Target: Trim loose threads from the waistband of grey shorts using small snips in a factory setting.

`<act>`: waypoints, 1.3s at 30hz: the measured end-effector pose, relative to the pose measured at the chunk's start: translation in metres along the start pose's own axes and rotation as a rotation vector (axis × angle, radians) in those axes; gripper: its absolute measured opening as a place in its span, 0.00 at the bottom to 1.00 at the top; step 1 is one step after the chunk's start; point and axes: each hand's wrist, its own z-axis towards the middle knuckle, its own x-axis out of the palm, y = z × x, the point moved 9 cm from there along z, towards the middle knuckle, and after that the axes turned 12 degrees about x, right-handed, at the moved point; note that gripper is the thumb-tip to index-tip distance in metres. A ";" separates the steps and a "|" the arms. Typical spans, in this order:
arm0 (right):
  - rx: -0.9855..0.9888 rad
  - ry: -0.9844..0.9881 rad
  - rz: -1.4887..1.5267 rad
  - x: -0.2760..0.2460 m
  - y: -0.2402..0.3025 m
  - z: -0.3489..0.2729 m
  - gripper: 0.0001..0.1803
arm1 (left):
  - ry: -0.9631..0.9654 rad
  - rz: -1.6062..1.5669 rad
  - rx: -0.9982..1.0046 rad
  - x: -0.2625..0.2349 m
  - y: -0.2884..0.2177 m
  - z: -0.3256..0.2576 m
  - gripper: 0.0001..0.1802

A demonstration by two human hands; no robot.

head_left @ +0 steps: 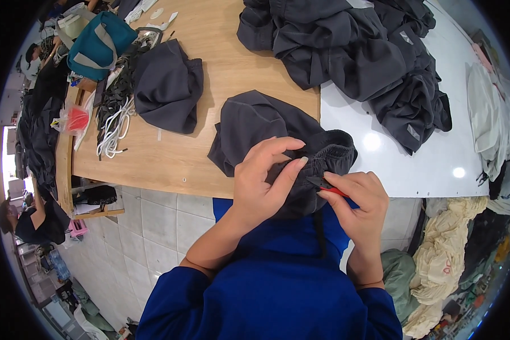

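A dark grey garment (249, 122) with a gathered elastic waistband (331, 148) lies at the table's near edge, partly hanging over it. My left hand (263, 181) grips the waistband, thumb and forefinger curved around the fabric; its other fingers are partly hidden. From the right, my right hand (357, 204) pinches a small red-handled tool (334, 191), its dark tip against the waistband. What kind of tool it is cannot be made out. A dark cord (319, 232) hangs below the garment over my blue top.
Another folded dark garment (167, 88) lies to the left, beside white cords (114, 131) and a teal bag (99, 45). A large pile of dark garments (345, 45) covers the far right. Cream cloth (445, 249) lies below the table's right side. Other people are at far left.
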 end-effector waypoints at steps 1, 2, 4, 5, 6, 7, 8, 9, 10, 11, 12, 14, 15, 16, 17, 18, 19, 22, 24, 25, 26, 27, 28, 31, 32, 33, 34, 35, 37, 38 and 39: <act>-0.011 -0.012 -0.027 0.000 0.002 0.000 0.14 | 0.000 0.000 0.000 0.000 0.000 0.000 0.12; -0.011 -0.012 -0.027 0.000 0.001 0.000 0.14 | -0.006 -0.043 -0.026 0.000 0.003 -0.001 0.12; -0.037 -0.005 -0.033 0.001 0.001 0.001 0.14 | -0.011 -0.086 -0.052 0.000 0.005 -0.002 0.12; -0.038 -0.005 -0.033 0.000 0.000 0.002 0.14 | -0.009 -0.139 -0.066 0.001 0.007 -0.001 0.12; -0.054 0.026 -0.026 0.002 0.000 0.003 0.14 | -0.007 -0.192 -0.080 0.002 0.008 -0.001 0.12; -0.068 0.056 -0.020 0.003 0.000 0.004 0.15 | -0.007 -0.192 -0.080 0.002 0.009 -0.002 0.12; -0.068 0.055 -0.021 0.003 -0.003 0.005 0.15 | 0.015 -0.230 -0.110 0.003 0.012 -0.004 0.12; -0.030 0.111 0.096 0.007 -0.009 0.006 0.15 | 0.036 -0.268 -0.140 0.006 0.015 -0.005 0.13; 0.007 0.166 0.214 0.011 -0.015 0.007 0.16 | 0.035 -0.267 -0.140 0.007 0.015 -0.005 0.13; 0.006 0.167 0.214 0.011 -0.018 0.006 0.16 | 0.031 -0.270 -0.117 0.007 0.013 -0.004 0.13; 0.088 0.268 0.387 0.017 -0.027 0.005 0.16 | 0.026 -0.273 -0.094 0.008 0.011 -0.003 0.13; 0.170 0.370 0.561 0.024 -0.036 0.001 0.17 | 0.023 -0.258 -0.083 0.009 0.012 -0.003 0.13; 0.256 0.361 0.766 0.023 -0.043 -0.001 0.17 | 0.020 -0.244 -0.072 0.009 0.011 -0.003 0.13; 0.342 0.345 0.971 0.023 -0.052 -0.003 0.17 | 0.023 -0.245 -0.071 0.008 0.011 -0.003 0.13; 0.292 0.358 1.019 0.020 -0.053 -0.003 0.20 | 0.035 -0.246 -0.102 0.008 0.013 -0.004 0.13; 0.292 0.355 1.019 0.020 -0.054 -0.005 0.20 | 0.048 -0.248 -0.133 0.008 0.015 -0.005 0.13; 0.310 0.288 0.984 0.018 -0.055 -0.003 0.21 | 0.050 -0.248 -0.132 0.009 0.015 -0.005 0.13; 0.295 0.214 0.798 0.024 -0.037 0.000 0.22 | 0.050 -0.232 -0.098 0.010 0.012 -0.005 0.13; 0.233 0.202 0.498 0.030 -0.022 0.002 0.21 | 0.133 -0.293 -0.212 0.019 0.018 -0.012 0.12; 0.126 0.204 0.270 0.034 -0.020 0.002 0.17 | 0.134 -0.293 -0.212 0.020 0.017 -0.012 0.12; 0.126 0.203 0.270 0.037 -0.022 0.002 0.17 | 0.149 -0.280 -0.148 0.022 0.012 -0.010 0.12; 0.173 0.171 0.408 0.036 -0.027 0.004 0.15 | 0.163 -0.266 -0.085 0.024 0.007 -0.009 0.12; 0.221 0.136 0.546 0.036 -0.032 0.006 0.13 | 0.166 -0.266 -0.085 0.024 0.008 -0.009 0.12; 0.357 0.007 0.513 0.030 -0.053 0.016 0.02 | 0.210 -0.351 -0.148 0.030 0.012 -0.011 0.13; 0.498 -0.053 0.508 0.026 -0.070 0.018 0.06 | 0.202 -0.358 -0.156 0.030 0.011 -0.011 0.13; 0.502 -0.124 0.639 0.020 -0.081 0.022 0.09 | 0.194 -0.364 -0.165 0.029 0.011 -0.011 0.12; 0.503 -0.196 0.771 0.016 -0.094 0.025 0.12 | 0.196 -0.365 -0.164 0.028 0.011 -0.011 0.12; 0.548 -0.274 0.785 0.011 -0.107 0.023 0.12 | 0.181 -0.383 -0.175 0.027 0.013 -0.011 0.12; 0.551 -0.302 0.862 0.002 -0.120 0.021 0.11 | 0.165 -0.403 -0.187 0.024 0.015 -0.011 0.11; 0.558 -0.331 0.915 -0.004 -0.125 0.020 0.11 | 0.144 -0.411 -0.193 0.022 0.015 -0.011 0.11; 0.569 -0.286 0.953 -0.006 -0.131 0.018 0.09 | 0.123 -0.419 -0.198 0.020 0.016 -0.010 0.11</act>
